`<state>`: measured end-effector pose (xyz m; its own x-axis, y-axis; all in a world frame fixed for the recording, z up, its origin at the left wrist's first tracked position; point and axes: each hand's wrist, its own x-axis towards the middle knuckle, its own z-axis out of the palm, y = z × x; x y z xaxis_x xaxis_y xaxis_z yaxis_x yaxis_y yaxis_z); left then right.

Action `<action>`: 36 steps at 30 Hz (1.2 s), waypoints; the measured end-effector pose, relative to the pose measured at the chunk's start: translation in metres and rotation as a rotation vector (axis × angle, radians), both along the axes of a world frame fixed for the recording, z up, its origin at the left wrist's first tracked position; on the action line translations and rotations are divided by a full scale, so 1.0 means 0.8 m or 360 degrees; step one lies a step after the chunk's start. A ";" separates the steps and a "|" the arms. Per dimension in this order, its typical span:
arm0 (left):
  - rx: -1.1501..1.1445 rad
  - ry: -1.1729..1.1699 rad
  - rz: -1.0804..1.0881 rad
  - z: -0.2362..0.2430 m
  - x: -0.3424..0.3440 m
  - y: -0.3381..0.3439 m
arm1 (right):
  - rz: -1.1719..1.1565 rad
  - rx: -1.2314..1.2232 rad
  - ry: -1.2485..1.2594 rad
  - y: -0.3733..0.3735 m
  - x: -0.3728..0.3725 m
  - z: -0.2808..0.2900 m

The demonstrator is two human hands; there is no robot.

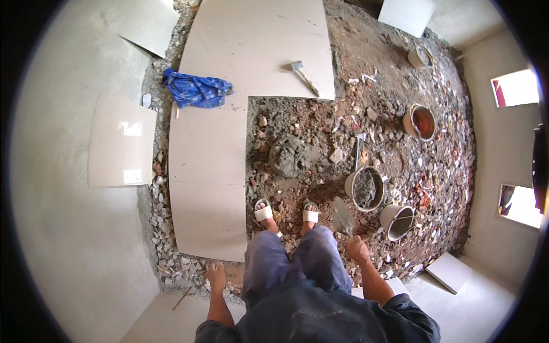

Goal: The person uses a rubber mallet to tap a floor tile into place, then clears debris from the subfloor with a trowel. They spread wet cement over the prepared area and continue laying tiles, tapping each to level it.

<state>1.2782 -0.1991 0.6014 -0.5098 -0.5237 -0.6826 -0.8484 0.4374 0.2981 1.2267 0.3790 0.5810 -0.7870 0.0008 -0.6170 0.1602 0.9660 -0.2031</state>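
Observation:
A trowel [343, 217] with a mortar-smeared blade is gripped in my right hand [357, 249], its blade pointing forward beside my right foot. Just past the blade stands a bucket [350, 184] holding grey mortar. My left hand [215, 275] hangs beside the near edge of the laid floor tiles [209, 214], its fingers loosely bent and apart with nothing visible in them. Ahead of my feet, a heap of wet mortar [290, 155] sits on the rubble, close to the tiles' right edge.
On the far tiles lie a mallet [306, 79] and a blue cloth [197, 90]. A hammer [358, 152] rests near the mortar bucket. More buckets [394, 216] stand on the rubble [440, 166] at right. Loose tiles [123, 147] lean along the left wall.

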 end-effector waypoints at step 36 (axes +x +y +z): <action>-0.1205 0.0615 -0.0596 -0.738 -0.559 -0.005 | 0.0288 0.0376 0.0212 -0.156 -0.601 -0.534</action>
<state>0.8309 -0.2032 0.0114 -0.8564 -0.5156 0.0267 -0.5138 0.8562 0.0538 0.7457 0.2542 0.1542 -0.8613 -0.0154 -0.5078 -0.0312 0.9993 0.0226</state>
